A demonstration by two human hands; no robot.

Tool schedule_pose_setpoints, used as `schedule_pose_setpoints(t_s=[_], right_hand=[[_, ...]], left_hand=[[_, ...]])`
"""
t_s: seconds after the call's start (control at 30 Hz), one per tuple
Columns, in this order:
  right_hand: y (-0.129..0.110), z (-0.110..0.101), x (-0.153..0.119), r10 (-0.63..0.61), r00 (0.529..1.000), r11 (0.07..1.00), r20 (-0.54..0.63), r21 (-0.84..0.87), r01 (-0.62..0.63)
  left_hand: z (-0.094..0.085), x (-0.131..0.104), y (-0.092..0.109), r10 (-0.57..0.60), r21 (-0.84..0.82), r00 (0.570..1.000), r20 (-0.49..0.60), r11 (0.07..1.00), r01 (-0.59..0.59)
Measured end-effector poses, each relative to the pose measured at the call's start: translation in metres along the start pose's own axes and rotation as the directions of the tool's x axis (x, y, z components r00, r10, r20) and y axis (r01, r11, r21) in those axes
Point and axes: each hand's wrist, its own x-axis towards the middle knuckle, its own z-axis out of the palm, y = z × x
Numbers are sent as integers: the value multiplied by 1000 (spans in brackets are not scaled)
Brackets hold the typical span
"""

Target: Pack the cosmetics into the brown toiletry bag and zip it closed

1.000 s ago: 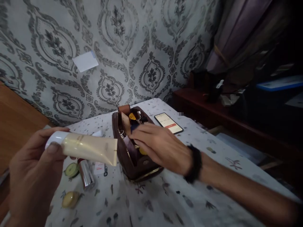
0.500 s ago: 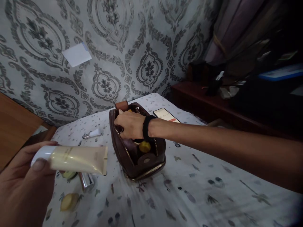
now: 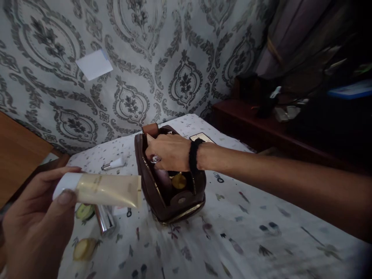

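Observation:
My left hand is closed around the white cap end of a pale yellow squeeze tube, held level above the bed. Over the open brown toiletry bag, my right hand reaches in with its fingers curled. A small shiny silver thing shows at those fingers; its kind is unclear. A round yellow item lies inside the bag below my right wrist, which wears a black band. Beneath the tube are a silver cylinder, a green round item and a yellowish round item.
A small white tube with a silver end lies on the patterned bedsheet. Behind my right wrist is a phone, partly covered. Patterned wallpaper rises behind the bed. At the right stands a dark red cabinet with cluttered items.
My left hand and the tube have shifted right and slightly up. My right hand has moved a little right and up within the bag's opening, and the shiny thing now shows at its fingers.

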Motion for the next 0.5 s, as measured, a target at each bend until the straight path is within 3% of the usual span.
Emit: schedule_pose_setpoints(t_s=[0.17, 0.33, 0.5], right_hand=[[-2, -4, -1, 1, 1000, 1000, -1, 0, -1], [3, 0, -2, -54, 998, 997, -38, 48, 56], [5, 6, -1, -54, 996, 998, -70, 8, 55]], left_hand=[[11, 4, 9, 44, -68, 998, -45, 997, -47], [16, 14, 13, 56, -114, 998, 31, 992, -53], [18, 18, 17, 73, -104, 997, 19, 992, -71]])
